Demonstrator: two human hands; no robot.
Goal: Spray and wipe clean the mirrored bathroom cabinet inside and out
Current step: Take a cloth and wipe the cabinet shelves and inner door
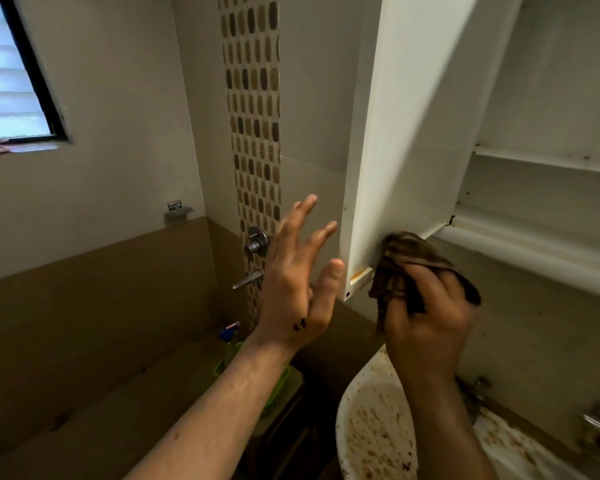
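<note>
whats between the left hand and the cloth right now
In the head view, the lower corner of the open cabinet door stands between the left hand and the cloth, which the right hand holds against it.

Dim room, bright window [11, 74], wide-angle bending

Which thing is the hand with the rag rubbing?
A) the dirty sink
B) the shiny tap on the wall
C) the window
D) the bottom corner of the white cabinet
D: the right hand grips the dark cloth and holds it against the lower corner of the white cabinet, up above the sink.
</note>
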